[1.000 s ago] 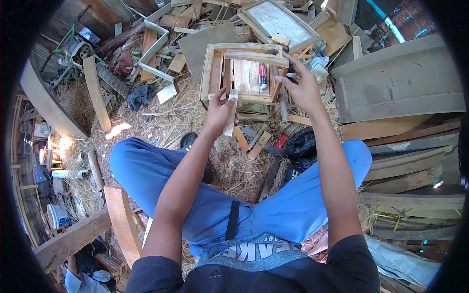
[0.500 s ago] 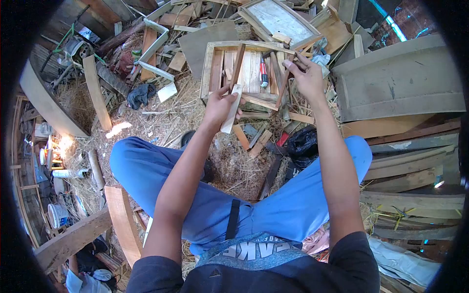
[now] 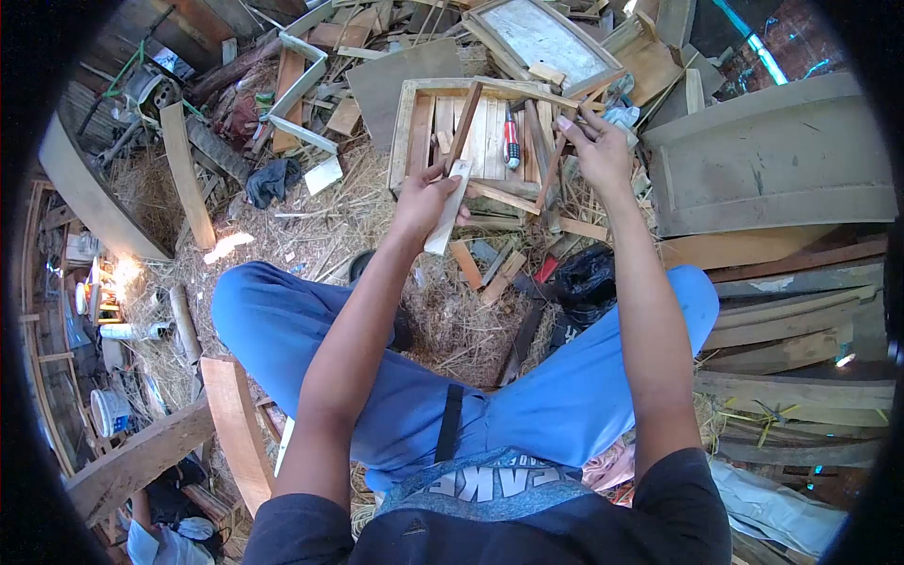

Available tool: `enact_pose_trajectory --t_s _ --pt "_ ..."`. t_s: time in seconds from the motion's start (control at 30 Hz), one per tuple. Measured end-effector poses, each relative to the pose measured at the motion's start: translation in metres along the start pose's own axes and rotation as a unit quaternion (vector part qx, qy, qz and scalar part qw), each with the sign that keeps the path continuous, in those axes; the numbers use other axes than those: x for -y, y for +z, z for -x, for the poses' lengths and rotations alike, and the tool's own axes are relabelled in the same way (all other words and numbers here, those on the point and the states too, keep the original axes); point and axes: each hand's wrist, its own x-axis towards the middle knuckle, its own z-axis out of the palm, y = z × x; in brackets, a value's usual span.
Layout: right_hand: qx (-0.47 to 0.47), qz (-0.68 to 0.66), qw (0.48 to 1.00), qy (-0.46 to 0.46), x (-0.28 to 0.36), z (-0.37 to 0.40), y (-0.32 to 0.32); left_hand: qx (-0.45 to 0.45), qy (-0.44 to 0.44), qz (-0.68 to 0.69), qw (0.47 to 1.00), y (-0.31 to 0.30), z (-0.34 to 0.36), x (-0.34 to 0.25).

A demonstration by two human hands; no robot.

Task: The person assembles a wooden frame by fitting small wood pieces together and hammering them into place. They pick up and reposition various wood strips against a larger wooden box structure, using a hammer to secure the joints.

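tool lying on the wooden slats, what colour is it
The tool is mostly red with a pale section; the head view shows it.

Dark cloth (image 3: 271, 181) on straw (image 3: 344, 202), framed panel (image 3: 539, 38), white bucket (image 3: 105, 414)

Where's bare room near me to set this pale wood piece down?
Free: straw between crate, dark cloth and left knee; also straw between your knees. Crowded: offcuts below the left hand, knife inside the crate, scrap pile beyond.

Open: straw patch (image 3: 311, 221) left of crate (image 3: 405, 132). 2 held slats (image 3: 463, 118) bar crate top. Scrap boards (image 3: 287, 80) crowd rear.
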Motion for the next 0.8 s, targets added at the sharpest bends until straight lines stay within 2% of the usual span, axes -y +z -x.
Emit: enact_pose_trajectory --t_s 0.23,0.33,0.5,0.57,0.8 --pt "0.003 -0.010 1.000 -0.012 0.001 0.000 0.000 0.006 -0.001 0.006 1.000 -0.001 -0.001 0.001" --pt "0.000 0.032 0.999 -0.013 0.003 0.001 0.000 0.009 -0.002 0.006 1.000 -0.002 -0.004 0.002" --pt "-0.012 -0.034 0.999 -0.012 0.009 0.004 0.003 0.018 0.005 0.007 1.000 -0.002 0.000 -0.001" --pt "-0.021 -0.020 0.999 -0.014 0.017 0.006 0.002 0.056 0.010 -0.050 0.997 -0.003 0.006 -0.009" --pt "-0.032 -0.050 0.997 -0.056 0.016 0.009 0.003 0.108 0.007 -0.071 0.992 -0.014 0.003 -0.014"
